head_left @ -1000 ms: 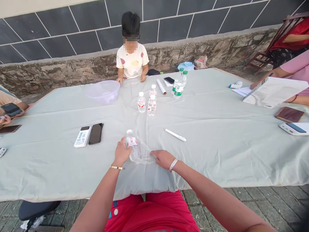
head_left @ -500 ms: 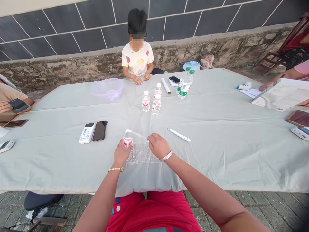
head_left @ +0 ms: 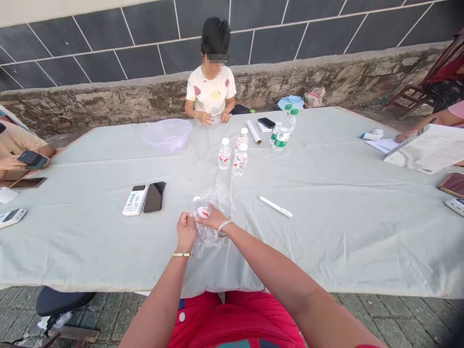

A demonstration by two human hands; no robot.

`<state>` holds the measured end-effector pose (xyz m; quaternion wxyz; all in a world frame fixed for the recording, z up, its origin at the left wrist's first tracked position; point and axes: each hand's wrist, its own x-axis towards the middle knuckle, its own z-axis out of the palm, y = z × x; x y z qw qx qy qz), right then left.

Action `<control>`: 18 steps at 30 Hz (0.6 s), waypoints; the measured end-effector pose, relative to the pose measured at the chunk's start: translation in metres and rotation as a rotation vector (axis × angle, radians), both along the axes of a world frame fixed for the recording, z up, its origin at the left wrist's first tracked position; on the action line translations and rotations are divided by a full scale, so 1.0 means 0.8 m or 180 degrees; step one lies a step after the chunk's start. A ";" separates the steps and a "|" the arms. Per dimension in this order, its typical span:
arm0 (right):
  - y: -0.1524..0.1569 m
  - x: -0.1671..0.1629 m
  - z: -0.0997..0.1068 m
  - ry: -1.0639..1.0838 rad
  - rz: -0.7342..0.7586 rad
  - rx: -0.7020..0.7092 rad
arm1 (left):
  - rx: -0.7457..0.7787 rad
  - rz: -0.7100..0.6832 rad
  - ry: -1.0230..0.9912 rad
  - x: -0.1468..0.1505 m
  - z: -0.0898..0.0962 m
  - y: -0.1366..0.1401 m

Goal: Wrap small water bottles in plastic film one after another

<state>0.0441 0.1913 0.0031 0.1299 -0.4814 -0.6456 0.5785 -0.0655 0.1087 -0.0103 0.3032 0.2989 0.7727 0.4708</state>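
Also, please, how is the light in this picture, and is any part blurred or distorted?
In the head view, the light is soft, with only faint shadows on the tablecloth; in the head view, the clear plastic film shows pale glints, its edges hard to trace; in the head view, a dark, blurred patch sits in the lower right corner, and the sides look stretched.

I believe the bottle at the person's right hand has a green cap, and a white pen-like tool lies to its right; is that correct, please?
Not quite: in the head view, the bottle at the person's right hand has a white cap, not a green one. A white pen-like tool does lie to its right.
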 end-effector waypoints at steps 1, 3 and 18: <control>-0.002 0.002 0.002 0.0282 -0.0103 -0.0389 | 0.0087 0.0066 -0.0137 -0.002 0.002 -0.003; -0.004 0.012 0.005 0.0737 -0.0204 -0.1041 | 0.0245 0.0255 -0.0383 -0.012 0.003 -0.012; 0.082 0.082 0.026 0.1350 -0.1467 0.0493 | 0.0059 -0.0507 -0.0356 -0.063 0.016 -0.074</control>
